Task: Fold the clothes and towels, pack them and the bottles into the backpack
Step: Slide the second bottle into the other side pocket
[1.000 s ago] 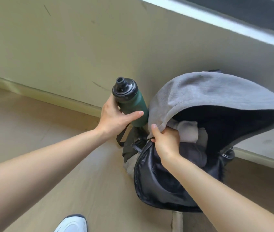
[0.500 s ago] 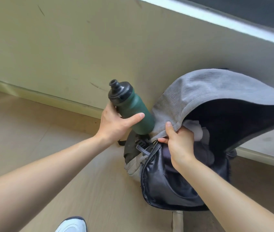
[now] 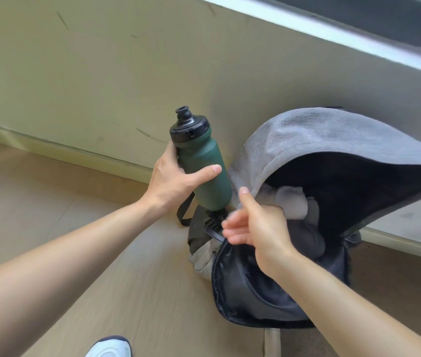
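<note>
On the wooden floor [image 3: 37, 189], against the scuffed wall [image 3: 101, 73], at three o'clock in view: one grey backpack [image 3: 320, 140], flap raised, mouth wide open. Inside, at least two folded cloths: a pale one [image 3: 292, 202] uppermost, a dark grey one [image 3: 310, 235] at five o'clock of it.

With the left hand [image 3: 176, 181], gripping one dark green bottle [image 3: 204, 173] round its middle, thumb stretched across the front, fingers wrapped behind and out of sight. Black cap [image 3: 188, 127] tilted toward eleven o'clock. Base down at five o'clock, touching or just inside the dark side pocket [image 3: 196, 235] beside a black buckle [image 3: 213, 224]; cannot tell which.

At four o'clock of the bottle, the right hand [image 3: 258, 228], blurred, thumb raised toward eleven o'clock, fingers loosely curled over the backpack's near rim. Cannot tell whether pinching anything there.

Two bare forearms reaching in from seven and five o'clock. One white shoe [image 3: 109, 347] at six o'clock, cut by the bottom edge.
</note>
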Tool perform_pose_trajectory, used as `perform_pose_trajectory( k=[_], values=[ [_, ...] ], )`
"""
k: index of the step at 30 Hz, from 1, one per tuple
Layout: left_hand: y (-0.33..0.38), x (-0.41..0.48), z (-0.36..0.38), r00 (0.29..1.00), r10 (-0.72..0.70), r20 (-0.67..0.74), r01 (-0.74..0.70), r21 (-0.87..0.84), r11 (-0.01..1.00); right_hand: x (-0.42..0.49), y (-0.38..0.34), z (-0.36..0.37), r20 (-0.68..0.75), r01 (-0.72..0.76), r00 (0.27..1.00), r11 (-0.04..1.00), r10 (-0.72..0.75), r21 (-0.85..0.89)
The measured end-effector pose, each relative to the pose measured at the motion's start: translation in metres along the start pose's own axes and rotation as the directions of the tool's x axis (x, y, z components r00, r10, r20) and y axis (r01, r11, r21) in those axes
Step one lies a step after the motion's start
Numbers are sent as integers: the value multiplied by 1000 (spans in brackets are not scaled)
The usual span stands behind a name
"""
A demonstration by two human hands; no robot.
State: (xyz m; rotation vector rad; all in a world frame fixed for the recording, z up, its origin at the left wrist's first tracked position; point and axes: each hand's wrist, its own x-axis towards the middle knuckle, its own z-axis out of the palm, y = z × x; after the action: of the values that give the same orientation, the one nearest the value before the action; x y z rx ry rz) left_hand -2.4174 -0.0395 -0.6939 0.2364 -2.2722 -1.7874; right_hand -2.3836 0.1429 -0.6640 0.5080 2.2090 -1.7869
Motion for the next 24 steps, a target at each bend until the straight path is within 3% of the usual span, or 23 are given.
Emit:
perform_pose_trajectory(
  k=[3,5,8,10,12,15,17,18,21,24],
  values=[
    [5,0,7,999,46,10,-46,41,998,-12,-2,10,-14,382,922,915,-387,-129],
    [8,2,11,997,70,38,-73,77,994,-10,-9,12,25,516,850,820,-527,-247],
    [15,2,17,991,76,111,-76,-2,997,5,-24,13,158,541,834,725,-529,-426],
    [20,3,19,973,114,200,-101,-73,992,20,-30,11,217,500,866,755,-451,-424],
    [21,8,18,950,142,277,-101,-155,983,32,-31,6,201,456,890,794,-410,-401],
    [8,16,20,980,-35,195,82,-240,967,42,-27,-2,113,471,881,827,-460,-306],
    [-9,16,25,987,-130,93,136,-63,989,44,-25,-4,54,508,858,827,-511,-240],
    [-19,15,30,982,-149,119,144,48,988,43,-25,-4,35,525,846,821,-532,-222],
    [-37,9,44,913,-111,393,1,271,963,44,-26,-3,-10,561,818,800,-576,-212],
    [-38,10,45,832,-117,542,-228,526,819,46,-29,-5,-41,576,798,781,-601,-242]
  ],
)
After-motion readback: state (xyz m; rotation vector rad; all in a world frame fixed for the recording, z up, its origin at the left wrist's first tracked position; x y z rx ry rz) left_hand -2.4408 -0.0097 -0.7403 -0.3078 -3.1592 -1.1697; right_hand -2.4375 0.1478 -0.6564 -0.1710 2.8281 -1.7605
